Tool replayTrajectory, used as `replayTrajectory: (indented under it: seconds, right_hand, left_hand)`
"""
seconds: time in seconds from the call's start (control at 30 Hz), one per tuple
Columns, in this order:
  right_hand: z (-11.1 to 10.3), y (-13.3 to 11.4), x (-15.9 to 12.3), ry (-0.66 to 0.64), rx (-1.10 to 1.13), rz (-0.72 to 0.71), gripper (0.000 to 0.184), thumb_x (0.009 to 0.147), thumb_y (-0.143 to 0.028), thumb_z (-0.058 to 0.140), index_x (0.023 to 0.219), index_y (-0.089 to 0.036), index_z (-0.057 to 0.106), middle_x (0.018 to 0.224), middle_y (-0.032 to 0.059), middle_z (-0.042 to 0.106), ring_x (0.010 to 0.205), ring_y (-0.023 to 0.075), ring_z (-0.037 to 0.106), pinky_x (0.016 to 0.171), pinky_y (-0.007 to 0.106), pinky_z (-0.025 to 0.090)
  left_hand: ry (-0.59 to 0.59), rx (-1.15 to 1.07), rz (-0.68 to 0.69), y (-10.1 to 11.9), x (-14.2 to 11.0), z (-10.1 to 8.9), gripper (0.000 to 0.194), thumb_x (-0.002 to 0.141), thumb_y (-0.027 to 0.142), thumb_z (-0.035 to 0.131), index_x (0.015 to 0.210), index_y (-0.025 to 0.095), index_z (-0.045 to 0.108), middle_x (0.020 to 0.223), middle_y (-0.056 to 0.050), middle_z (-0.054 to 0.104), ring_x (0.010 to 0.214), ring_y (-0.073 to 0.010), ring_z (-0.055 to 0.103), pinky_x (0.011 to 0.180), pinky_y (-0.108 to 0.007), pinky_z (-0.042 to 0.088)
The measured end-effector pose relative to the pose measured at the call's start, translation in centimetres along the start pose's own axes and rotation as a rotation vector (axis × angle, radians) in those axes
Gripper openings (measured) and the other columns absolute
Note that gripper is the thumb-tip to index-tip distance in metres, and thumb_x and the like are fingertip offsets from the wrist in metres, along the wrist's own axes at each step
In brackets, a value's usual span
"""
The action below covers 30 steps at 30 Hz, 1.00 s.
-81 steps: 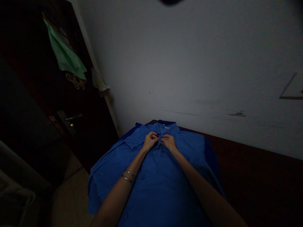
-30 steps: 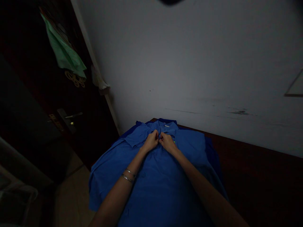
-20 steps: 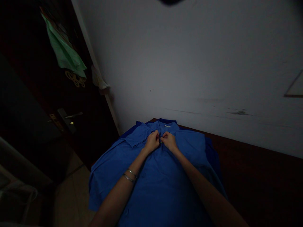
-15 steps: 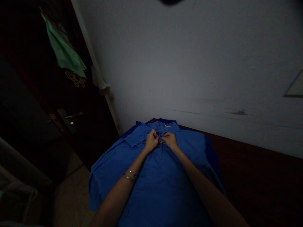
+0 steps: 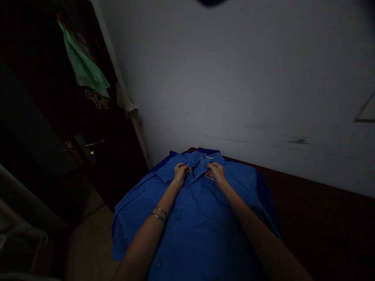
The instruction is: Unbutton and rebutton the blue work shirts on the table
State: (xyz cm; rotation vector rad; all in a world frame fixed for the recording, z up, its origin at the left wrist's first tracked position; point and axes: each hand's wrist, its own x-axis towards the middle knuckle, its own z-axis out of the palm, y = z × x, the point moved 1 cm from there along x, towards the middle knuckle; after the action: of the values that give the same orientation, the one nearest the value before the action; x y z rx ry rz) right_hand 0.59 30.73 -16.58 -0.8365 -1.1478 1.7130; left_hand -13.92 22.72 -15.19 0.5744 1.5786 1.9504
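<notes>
A blue button-up shirt (image 5: 202, 226) lies front side up on a dark wooden table (image 5: 316, 218), its collar toward the wall. My left hand (image 5: 181, 173), with two bangles on the wrist, grips the left side of the collar. My right hand (image 5: 216, 173) grips the right side of the collar. Both hands are closed on the fabric, a short way apart, just below the neck label.
A pale wall (image 5: 249, 78) rises right behind the table. At the left stands a dark door with a metal handle (image 5: 89, 145); a green cloth (image 5: 84, 68) hangs on it. Tiled floor (image 5: 88, 249) shows beside the table's left edge.
My hands were pinched together at the top button below the collar; now they have drawn apart, one onto each side of the collar. The view has shifted slightly.
</notes>
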Motion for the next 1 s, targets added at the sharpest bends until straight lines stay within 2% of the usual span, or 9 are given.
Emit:
replayTrajectory:
  seconds: [0.1, 0.17, 0.27, 0.37, 0.5, 0.6, 0.73, 0.8, 1.0]
  right_hand:
    - [0.0, -0.5, -0.2, 0.0, 0.036, 0.008, 0.007, 0.059, -0.017, 0.053, 0.063, -0.018, 0.047, 0.042, -0.0062, 0.052, 0.036, 0.0095, 0.053, 0.04, 0.022, 0.05]
    - [0.1, -0.7, -0.3, -0.008, 0.042, 0.006, 0.008, 0.06, -0.017, 0.053, 0.063, -0.018, 0.046, 0.042, -0.0061, 0.052, 0.037, 0.0101, 0.054, 0.041, 0.022, 0.051]
    - [0.3, -0.7, -0.3, -0.027, 0.028, -0.004, 0.01, 0.061, -0.019, 0.055, 0.065, -0.018, 0.045, 0.044, -0.0053, 0.053, 0.04, 0.0117, 0.057, 0.043, 0.024, 0.053]
    - [0.2, -0.2, -0.4, -0.047, -0.008, -0.02, 0.015, 0.062, -0.022, 0.058, 0.067, -0.019, 0.045, 0.044, -0.005, 0.053, 0.042, 0.013, 0.058, 0.043, 0.025, 0.053]
    - [0.1, 0.7, -1.2, -0.082, -0.072, -0.052, 0.021, 0.065, -0.03, 0.06, 0.073, -0.018, 0.045, 0.046, -0.0042, 0.053, 0.039, 0.0132, 0.057, 0.037, 0.023, 0.05]
    - [0.2, 1.3, -2.1, -0.108, -0.136, -0.092, 0.027, 0.067, -0.042, 0.057, 0.073, -0.018, 0.046, 0.043, -0.0043, 0.052, 0.033, 0.0123, 0.053, 0.03, 0.02, 0.042]
    - [0.1, 1.7, -3.1, -0.171, -0.354, -0.259, 0.036, 0.073, -0.051, 0.044, 0.064, -0.017, 0.049, 0.042, -0.0033, 0.05, 0.033, 0.0121, 0.052, 0.032, 0.02, 0.039]
    - [0.0, 1.7, -3.5, -0.188, -0.423, -0.32, 0.036, 0.075, -0.05, 0.041, 0.061, -0.017, 0.049, 0.043, -0.003, 0.05, 0.035, 0.0122, 0.051, 0.034, 0.021, 0.04]
    - [0.4, 1.7, -5.5, -0.292, -0.602, -0.451, 0.022, 0.072, -0.032, 0.044, 0.06, -0.017, 0.055, 0.05, -0.002, 0.054, 0.048, 0.0128, 0.053, 0.048, 0.022, 0.041]
  left_hand:
    - [0.014, 0.063, 0.054, 0.8, -0.2, 0.0, 0.026, 0.057, 0.016, 0.067, 0.073, 0.016, 0.046, 0.054, 0.005, 0.049, 0.048, -0.0074, 0.05, 0.047, -0.018, 0.04]
    - [-0.034, 0.202, 0.136, 1.6, -0.6, 0.2, 0.023, 0.059, 0.025, 0.067, 0.067, 0.015, 0.048, 0.053, 0.005, 0.048, 0.047, -0.0067, 0.047, 0.044, -0.016, 0.035]
    - [-0.248, 0.483, 0.239, 2.4, -2.0, 0.7, 0.03, 0.064, 0.041, 0.061, 0.059, 0.014, 0.048, 0.05, 0.004, 0.044, 0.044, -0.0058, 0.04, 0.041, -0.017, 0.029]
    - [-0.442, 0.674, 0.321, 2.6, -3.8, 0.6, 0.034, 0.066, 0.046, 0.058, 0.062, 0.014, 0.049, 0.053, 0.004, 0.045, 0.047, -0.0059, 0.039, 0.044, -0.017, 0.029]
    - [-0.522, 0.871, 0.382, 2.6, -5.6, -0.9, 0.033, 0.06, 0.04, 0.065, 0.076, 0.014, 0.051, 0.059, 0.004, 0.048, 0.052, -0.0071, 0.042, 0.046, -0.017, 0.03]
    - [-0.576, 1.006, 0.322, 3.1, -6.3, -2.4, 0.029, 0.056, 0.028, 0.068, 0.078, 0.014, 0.054, 0.058, 0.004, 0.05, 0.051, -0.0074, 0.044, 0.045, -0.017, 0.031]
    - [-0.651, 1.02, 0.03, 3.5, -6.8, -4.1, 0.011, 0.063, 0.023, 0.057, 0.068, 0.013, 0.056, 0.047, 0.005, 0.049, 0.038, -0.0069, 0.043, 0.041, -0.018, 0.033]
    - [-0.661, 0.951, -0.091, 3.4, -7.0, -4.6, 0.011, 0.066, 0.024, 0.054, 0.064, 0.013, 0.055, 0.044, 0.004, 0.048, 0.035, -0.0067, 0.043, 0.039, -0.018, 0.034]
    - [-0.616, 0.842, -0.064, 2.4, -7.1, -5.1, 0.024, 0.067, 0.035, 0.055, 0.055, 0.014, 0.051, 0.041, 0.005, 0.046, 0.031, -0.0052, 0.04, 0.035, -0.017, 0.03]
